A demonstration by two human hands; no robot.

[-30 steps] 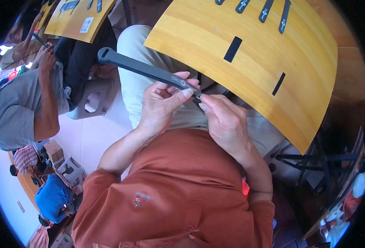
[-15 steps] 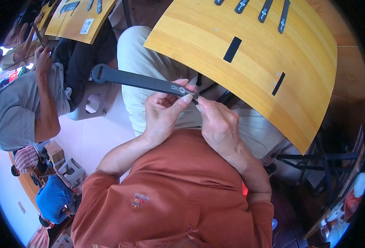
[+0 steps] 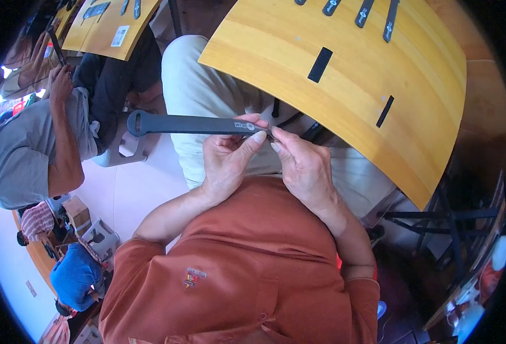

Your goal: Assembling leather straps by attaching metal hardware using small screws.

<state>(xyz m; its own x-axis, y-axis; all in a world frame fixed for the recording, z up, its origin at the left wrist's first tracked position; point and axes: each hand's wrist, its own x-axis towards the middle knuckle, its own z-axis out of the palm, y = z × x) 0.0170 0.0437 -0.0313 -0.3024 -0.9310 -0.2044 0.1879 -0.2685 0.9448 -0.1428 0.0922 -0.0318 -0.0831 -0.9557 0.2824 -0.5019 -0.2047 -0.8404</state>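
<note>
— Dark grey, flat, long plastic strap [image 3: 193,124] with a slot at its far tip: where does it lie?

— Held above the lap, just short of the yellow wooden table [image 3: 379,63]. Its long axis runs from three o'clock to nine o'clock, the free end pointing to nine.

— Which hand has it?

— Both meet at the three o'clock end. The left hand [image 3: 227,157] has thumb and fingers pinched on it; the right hand [image 3: 304,166] presses its fingertips together against the same end.
</note>
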